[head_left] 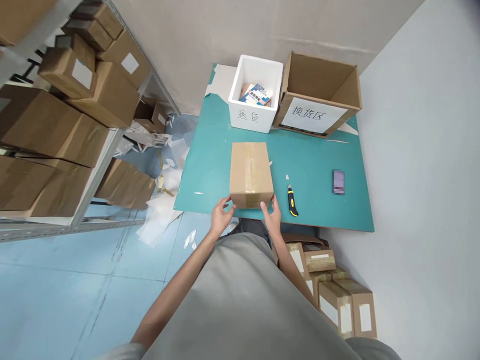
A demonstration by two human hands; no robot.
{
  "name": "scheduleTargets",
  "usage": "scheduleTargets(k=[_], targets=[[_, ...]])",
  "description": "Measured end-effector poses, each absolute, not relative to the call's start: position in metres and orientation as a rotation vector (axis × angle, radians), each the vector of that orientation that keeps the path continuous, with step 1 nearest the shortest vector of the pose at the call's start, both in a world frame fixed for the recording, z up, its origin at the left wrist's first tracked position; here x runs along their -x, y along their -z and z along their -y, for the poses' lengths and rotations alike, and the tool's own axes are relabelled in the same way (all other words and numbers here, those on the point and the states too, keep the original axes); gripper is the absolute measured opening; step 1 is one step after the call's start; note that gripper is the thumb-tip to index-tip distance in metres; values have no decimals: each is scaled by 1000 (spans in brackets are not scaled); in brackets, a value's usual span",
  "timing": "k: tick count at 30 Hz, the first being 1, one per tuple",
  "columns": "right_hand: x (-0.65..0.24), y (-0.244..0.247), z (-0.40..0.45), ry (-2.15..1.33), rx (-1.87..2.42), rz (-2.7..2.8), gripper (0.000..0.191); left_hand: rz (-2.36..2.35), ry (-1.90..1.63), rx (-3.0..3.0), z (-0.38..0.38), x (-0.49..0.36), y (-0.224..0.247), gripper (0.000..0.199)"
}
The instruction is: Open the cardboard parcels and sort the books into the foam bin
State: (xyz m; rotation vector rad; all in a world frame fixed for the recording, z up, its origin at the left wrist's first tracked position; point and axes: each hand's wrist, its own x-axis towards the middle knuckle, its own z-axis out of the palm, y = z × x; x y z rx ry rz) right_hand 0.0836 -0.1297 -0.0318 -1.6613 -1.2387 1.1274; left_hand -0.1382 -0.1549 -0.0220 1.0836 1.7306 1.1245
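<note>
A taped cardboard box (250, 172) sits on the green table top (210, 150) near its front edge. My left hand (222, 216) is at the box's near left corner, with thumb and fingers apart at its surface. At the near right corner is my right hand (271, 214), its thumb on the front face and its fingers along the side. Both hands hold the box between them. To the right of the box lies a black and yellow utility knife (292, 201). A phone (338, 182) rests farther right.
Behind the box stand a white foam bin (249, 117) with booklets inside and an open, labelled cardboard box (318, 117). A shelf (101, 170) with cartons is on the left. More cartons (335, 300) are stacked below the table at right. Paper scraps (159, 217) litter the floor.
</note>
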Motion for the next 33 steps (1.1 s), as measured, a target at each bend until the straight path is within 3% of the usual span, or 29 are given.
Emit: scheduleTargets(k=[7,14,20,26,33], targets=[[-89,-22,99,-842,1457,1399,60,-1702,-1403,-1228,121,137,-36,44],[-88,-18,69,-802,1483,1385,66,-1645,-1471,-1184,88,129,-31,53],[-94,-10,43,-1041,1486,1223,80,-1605,-1480,-1053,73,127,-15,65],[-94,6,67,-1221,1464,1059,75,-1627,-1328,-846,96,122,4,79],[-80,1,89,-1250,1403,1036,77,-1541,-1277,-856,99,129,-12,76]])
